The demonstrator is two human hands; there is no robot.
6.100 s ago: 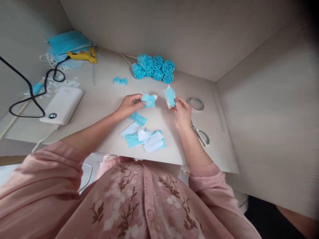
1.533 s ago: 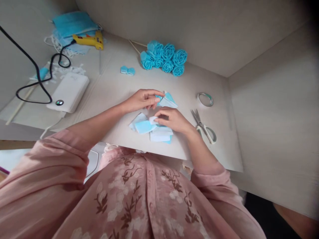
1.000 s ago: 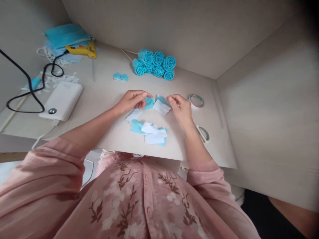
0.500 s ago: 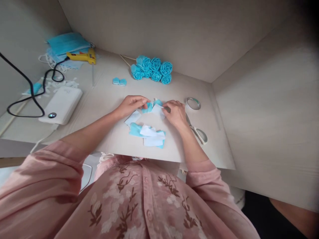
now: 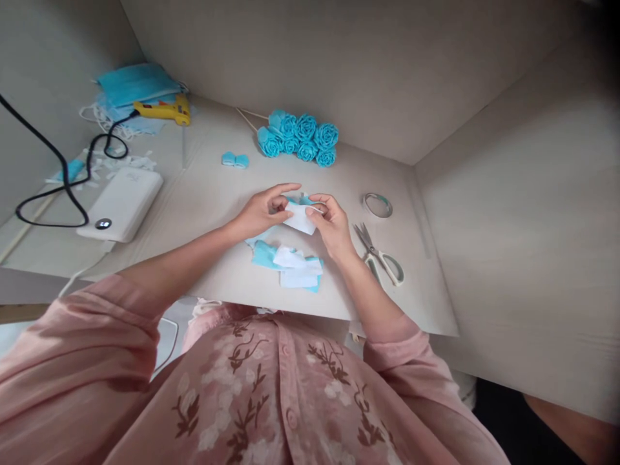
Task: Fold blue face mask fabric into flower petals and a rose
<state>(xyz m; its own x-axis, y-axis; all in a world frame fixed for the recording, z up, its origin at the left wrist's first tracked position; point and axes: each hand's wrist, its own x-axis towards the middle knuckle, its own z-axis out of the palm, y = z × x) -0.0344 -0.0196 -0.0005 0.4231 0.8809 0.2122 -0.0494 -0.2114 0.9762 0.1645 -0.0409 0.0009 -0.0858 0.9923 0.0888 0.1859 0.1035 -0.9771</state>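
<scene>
A small white piece of mask fabric (image 5: 301, 223) is held up between my hands, above the table. My right hand (image 5: 334, 226) pinches its right side between thumb and fingers. At its left edge my left hand (image 5: 264, 210) grips with the thumb and curled fingers, the index finger stretched out over it. Behind the piece, blue fabric (image 5: 305, 200) shows in part, mostly hidden. Closer to my body a loose pile of blue and white fabric pieces (image 5: 298, 271) lies on the table.
Scissors (image 5: 375, 252) and a tape roll (image 5: 377, 205) lie right. Blue fabric roses (image 5: 306, 139) and a blue folded piece (image 5: 235, 160) lie farther back. At left are a yellow glue gun (image 5: 162, 111), masks (image 5: 138, 84), a white power bank (image 5: 121, 203) and a black cord (image 5: 65, 174).
The white piece has moved slightly toward me and now spans both hands. My left hand has let go of the blue fabric and come to the white piece's edge.
</scene>
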